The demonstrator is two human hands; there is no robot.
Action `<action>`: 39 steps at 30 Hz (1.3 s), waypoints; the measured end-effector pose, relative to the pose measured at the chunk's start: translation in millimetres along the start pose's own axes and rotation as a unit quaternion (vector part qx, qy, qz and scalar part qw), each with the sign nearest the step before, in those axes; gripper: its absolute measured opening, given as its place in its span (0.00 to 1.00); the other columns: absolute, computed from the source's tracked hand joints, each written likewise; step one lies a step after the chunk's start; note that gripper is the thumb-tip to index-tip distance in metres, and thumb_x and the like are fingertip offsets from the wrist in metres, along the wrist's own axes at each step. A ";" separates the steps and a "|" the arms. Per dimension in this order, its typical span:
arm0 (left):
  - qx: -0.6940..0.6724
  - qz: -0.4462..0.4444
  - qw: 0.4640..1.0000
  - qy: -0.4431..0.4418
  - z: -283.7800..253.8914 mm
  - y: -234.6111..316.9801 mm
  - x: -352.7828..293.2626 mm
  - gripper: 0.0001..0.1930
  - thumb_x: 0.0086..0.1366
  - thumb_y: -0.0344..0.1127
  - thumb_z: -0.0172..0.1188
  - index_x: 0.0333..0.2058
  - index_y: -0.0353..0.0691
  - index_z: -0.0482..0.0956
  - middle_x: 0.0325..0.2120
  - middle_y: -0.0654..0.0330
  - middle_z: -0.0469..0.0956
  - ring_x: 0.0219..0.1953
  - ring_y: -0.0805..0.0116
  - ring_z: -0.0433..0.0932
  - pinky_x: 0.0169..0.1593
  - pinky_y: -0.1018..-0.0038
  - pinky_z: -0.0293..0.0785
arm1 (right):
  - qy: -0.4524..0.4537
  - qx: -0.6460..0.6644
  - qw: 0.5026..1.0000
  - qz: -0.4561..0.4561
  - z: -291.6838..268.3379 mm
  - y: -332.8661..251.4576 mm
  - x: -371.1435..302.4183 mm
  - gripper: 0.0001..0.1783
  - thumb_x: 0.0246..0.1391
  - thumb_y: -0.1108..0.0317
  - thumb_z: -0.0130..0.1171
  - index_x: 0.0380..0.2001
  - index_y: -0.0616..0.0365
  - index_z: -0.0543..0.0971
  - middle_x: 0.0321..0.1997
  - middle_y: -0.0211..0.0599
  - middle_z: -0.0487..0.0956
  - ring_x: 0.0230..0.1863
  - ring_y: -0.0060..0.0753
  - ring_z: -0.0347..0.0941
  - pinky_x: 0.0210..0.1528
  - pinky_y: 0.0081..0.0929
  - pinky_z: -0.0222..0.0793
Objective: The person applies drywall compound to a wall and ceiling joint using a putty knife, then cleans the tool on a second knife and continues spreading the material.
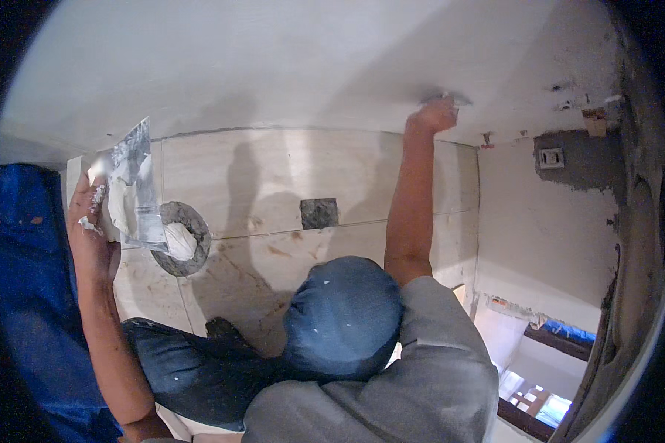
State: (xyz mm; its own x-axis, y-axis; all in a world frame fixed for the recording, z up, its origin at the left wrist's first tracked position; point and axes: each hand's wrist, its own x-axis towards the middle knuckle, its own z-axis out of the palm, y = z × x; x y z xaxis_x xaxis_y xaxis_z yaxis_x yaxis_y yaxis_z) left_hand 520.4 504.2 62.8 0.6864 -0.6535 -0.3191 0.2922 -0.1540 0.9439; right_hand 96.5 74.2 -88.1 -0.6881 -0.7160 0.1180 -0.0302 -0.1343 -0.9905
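Observation:
My left hand [94, 240], smeared with white, is closed on a wide metal putty blade [134, 148]. A lump of white putty [124, 207] clings to that blade, which stands tilted above the floor. At full reach, my right hand [437, 116] grips a flat putty knife [452, 97] against the pale wall [288, 66]. Most of this second tool is covered by the hand and its shadow, so its handle cannot be made out. My bent knee [343, 317] in blue trousers rises between the arms.
The tiled floor [377, 184] has a square grey hole patch [318, 213] and a round cutout [197, 221] with a white wrapped plug [178, 241]. A blue covering [26, 280] hangs at left. On the right wall, a socket box [550, 158] sits in grey mortar above an opening [547, 369].

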 end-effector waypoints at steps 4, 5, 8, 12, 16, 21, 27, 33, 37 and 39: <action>-0.053 -0.010 0.998 0.037 -2.2 1.3 -6.4 0.26 0.68 0.36 0.49 0.60 0.30 0.57 0.52 0.53 0.70 0.51 0.67 0.72 0.53 0.72 0.70 | -0.025 -0.064 0.991 -0.119 -17.1 -62.9 -109.2 0.16 0.57 0.69 0.49 0.44 0.70 0.63 0.46 0.52 0.70 0.43 0.44 0.70 0.45 0.39 0.67; -0.050 -0.011 0.998 0.035 -2.8 0.1 -5.2 0.26 0.68 0.36 0.49 0.60 0.30 0.57 0.52 0.53 0.70 0.51 0.67 0.72 0.53 0.72 0.70 | -0.052 -0.096 0.982 -0.155 -29.2 -68.4 -121.1 0.17 0.58 0.68 0.49 0.44 0.70 0.63 0.45 0.51 0.70 0.43 0.45 0.70 0.45 0.36 0.67; 0.027 0.007 0.999 -0.024 -5.6 -3.0 0.3 0.28 0.67 0.40 0.48 0.61 0.33 0.57 0.55 0.51 0.67 0.56 0.64 0.68 0.56 0.69 0.66 | -0.070 0.058 0.995 -0.036 -66.8 -19.4 -111.0 0.14 0.59 0.65 0.46 0.45 0.61 0.67 0.39 0.44 0.71 0.38 0.38 0.70 0.41 0.35 0.68; 0.046 0.016 0.999 0.001 -2.9 -1.3 1.8 0.27 0.66 0.41 0.50 0.60 0.33 0.60 0.56 0.51 0.67 0.55 0.65 0.68 0.55 0.70 0.68 | -0.064 0.093 0.969 0.221 -105.4 92.9 -52.4 0.16 0.58 0.63 0.47 0.47 0.57 0.67 0.43 0.43 0.71 0.44 0.39 0.70 0.44 0.38 0.70; 0.047 0.022 0.998 0.036 2.2 7.9 -5.7 0.26 0.68 0.37 0.48 0.59 0.28 0.58 0.51 0.53 0.70 0.50 0.68 0.72 0.53 0.74 0.68 | 0.003 0.165 0.889 0.427 -87.2 136.7 -26.3 0.16 0.58 0.61 0.46 0.48 0.51 0.68 0.49 0.40 0.68 0.51 0.42 0.65 0.46 0.48 0.70; 0.033 0.043 0.998 -0.038 7.6 1.3 -1.4 0.25 0.67 0.37 0.49 0.58 0.28 0.60 0.51 0.53 0.71 0.50 0.69 0.72 0.53 0.74 0.68 | -0.094 0.265 0.872 0.400 -96.7 136.9 64.0 0.17 0.59 0.58 0.42 0.49 0.50 0.67 0.53 0.42 0.65 0.54 0.44 0.63 0.48 0.50 0.68; 0.073 0.054 0.996 0.007 4.2 10.1 -5.5 0.24 0.67 0.37 0.50 0.57 0.29 0.61 0.50 0.54 0.71 0.50 0.69 0.72 0.52 0.74 0.69 | -0.022 0.224 0.930 0.290 -58.0 55.2 5.1 0.22 0.58 0.55 0.44 0.51 0.55 0.66 0.51 0.35 0.69 0.52 0.39 0.63 0.49 0.41 0.66; 0.068 0.061 0.996 -0.016 -13.3 4.2 -4.3 0.25 0.67 0.38 0.49 0.59 0.31 0.59 0.54 0.53 0.68 0.54 0.67 0.70 0.55 0.73 0.66 | -0.076 -0.117 0.966 -0.218 -12.1 -32.3 -102.9 0.20 0.57 0.62 0.48 0.48 0.65 0.66 0.40 0.41 0.71 0.42 0.35 0.67 0.45 0.30 0.64; 0.026 0.041 0.999 -0.007 -12.5 3.4 -7.1 0.27 0.67 0.39 0.48 0.61 0.33 0.58 0.56 0.52 0.66 0.56 0.65 0.68 0.57 0.71 0.65 | -0.127 -0.136 0.956 -0.226 -61.3 -20.8 -116.3 0.21 0.56 0.62 0.50 0.46 0.69 0.67 0.37 0.45 0.71 0.38 0.32 0.68 0.40 0.31 0.64; 0.048 0.049 0.998 0.002 -0.6 12.9 -10.9 0.26 0.67 0.37 0.48 0.60 0.30 0.57 0.55 0.51 0.67 0.55 0.65 0.69 0.57 0.71 0.66 | -0.122 -0.102 0.981 -0.114 -85.4 23.9 -79.3 0.21 0.57 0.61 0.50 0.46 0.68 0.67 0.38 0.45 0.71 0.38 0.33 0.68 0.41 0.31 0.65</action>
State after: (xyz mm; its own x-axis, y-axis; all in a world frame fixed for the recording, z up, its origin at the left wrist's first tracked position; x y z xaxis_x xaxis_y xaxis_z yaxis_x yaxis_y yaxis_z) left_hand 517.1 509.7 78.4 0.7109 -0.6662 -0.2252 0.1589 -0.1597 0.9743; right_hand 88.4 186.3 -127.1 -0.4537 -0.8290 0.3270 -0.3252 -0.1876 -0.9268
